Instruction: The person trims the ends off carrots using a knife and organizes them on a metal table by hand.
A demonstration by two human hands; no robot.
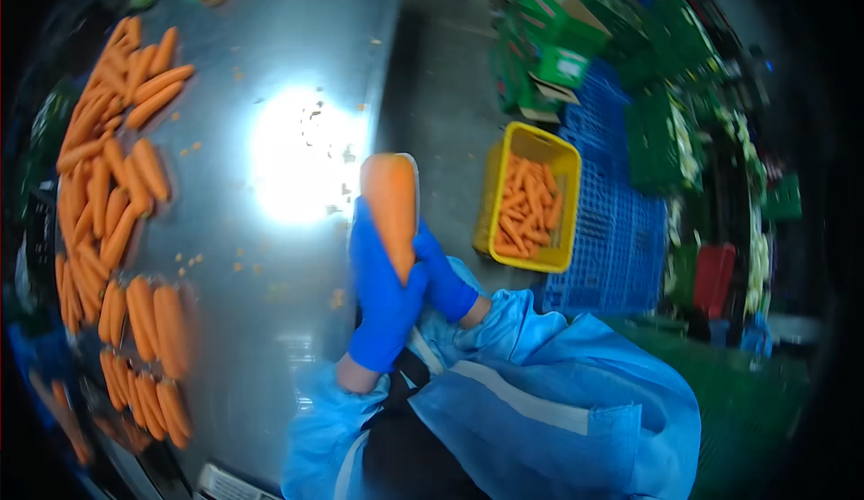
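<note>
In the head view, the left hand [382,315] and right hand [445,284], both in blue gloves, meet at the near right edge of the metal table [243,320]. The left grip is narrow, closed around the tapered lower end of a carrot load [390,203], wide end up; blur hides whether it is one carrot or several. The right hand lies against its right side, but I cannot tell how far its fingers close.

Loose carrots [99,185] lie heaped along the table's left side, with neat carrot groups [168,324] nearer. On the right, a yellow crate [572,185] holds more carrots beside a blue pallet [607,221].

The step in hand looks like handling the load between both hands; moving it calls for firm, even support at its narrow end.
</note>
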